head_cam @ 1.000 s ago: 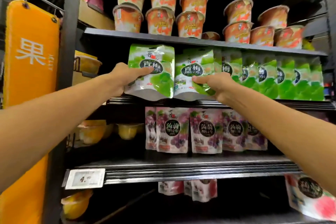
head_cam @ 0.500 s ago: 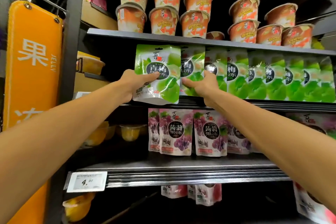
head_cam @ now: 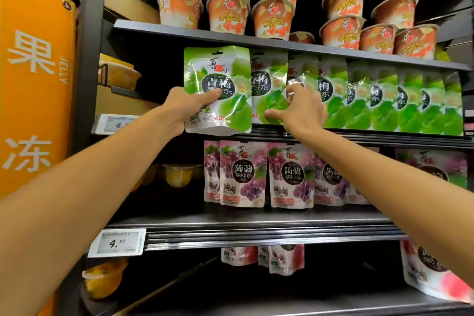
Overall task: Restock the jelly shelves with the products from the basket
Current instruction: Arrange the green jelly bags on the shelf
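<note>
My left hand (head_cam: 187, 108) grips a green plum jelly pouch (head_cam: 225, 77) by its lower left side and holds it upright at the left end of the green row, over the middle shelf edge (head_cam: 359, 136). My right hand (head_cam: 302, 110) is on the second green pouch (head_cam: 269, 84) in that row. Its thumb lies across the pouch's front and its fingers curl at the pouch's right edge, against the third pouch. More green pouches (head_cam: 384, 100) stand to the right. The basket is out of view.
Orange jelly cups (head_cam: 230, 10) are stacked on the shelf above. Purple konjac jelly pouches (head_cam: 243, 174) stand on the shelf below, pink pouches (head_cam: 431, 272) lower still. An orange jelly sign (head_cam: 36, 84) hangs at left. Yellow fruit cups (head_cam: 177, 174) sit in the left bay.
Both hands moved in toward the shelf. The right hand's pouch has joined the green row and that hand has slid to its right edge. The left hand's pouch sits higher, beside the row.
</note>
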Tool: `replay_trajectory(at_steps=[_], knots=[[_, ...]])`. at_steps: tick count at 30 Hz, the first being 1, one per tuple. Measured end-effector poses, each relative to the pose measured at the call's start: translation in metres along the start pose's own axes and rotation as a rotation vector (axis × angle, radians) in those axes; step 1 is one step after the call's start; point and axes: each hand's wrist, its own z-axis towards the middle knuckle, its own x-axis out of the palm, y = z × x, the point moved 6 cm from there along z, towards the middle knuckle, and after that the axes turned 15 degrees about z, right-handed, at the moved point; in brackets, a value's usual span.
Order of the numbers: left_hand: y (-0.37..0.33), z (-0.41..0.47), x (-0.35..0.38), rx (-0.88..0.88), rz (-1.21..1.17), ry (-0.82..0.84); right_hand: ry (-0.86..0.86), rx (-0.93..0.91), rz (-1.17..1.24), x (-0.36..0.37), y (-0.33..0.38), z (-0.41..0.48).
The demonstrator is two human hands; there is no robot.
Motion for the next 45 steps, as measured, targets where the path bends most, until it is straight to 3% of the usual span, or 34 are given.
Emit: replay_trajectory(at_steps=[10,13,15,18,24,28,31,34,36,40,45], knots=[[0.003,-0.001,-0.004,0.017,0.000,-0.019,-0.023,0.057,-0.095,0.002,0.001,-0.006],[0.002,-0.002,-0.004,0.043,-0.024,-0.011,-0.018,-0.025,0.085,0.002,0.018,-0.012],[0.001,-0.002,-0.004,0.054,-0.016,-0.002,0.152,-0.008,0.298,0.015,0.032,-0.020],[0.000,-0.002,-0.004,0.073,0.001,0.011,0.367,0.114,0.475,0.036,0.047,-0.034],[-0.003,-0.003,-0.009,0.099,0.090,0.008,0.327,0.452,0.708,0.049,0.042,-0.031],[-0.012,-0.006,-0.012,0.194,0.007,-0.086,0.241,0.544,0.750,0.049,0.040,-0.024],[-0.022,-0.020,-0.015,0.356,0.237,-0.241,0.164,0.522,0.784,0.049,0.045,-0.016],[-0.029,-0.036,0.000,0.570,0.565,-0.229,0.109,0.495,0.753,0.052,0.053,-0.013],[-0.026,-0.039,0.009,0.570,0.708,-0.235,0.075,0.454,0.726,0.054,0.057,-0.013],[-0.014,-0.045,0.020,0.546,0.787,-0.245,0.119,0.461,0.723,0.066,0.055,-0.018],[-0.003,-0.050,0.025,0.585,0.813,-0.261,0.146,0.312,0.558,0.063,0.050,-0.012]])
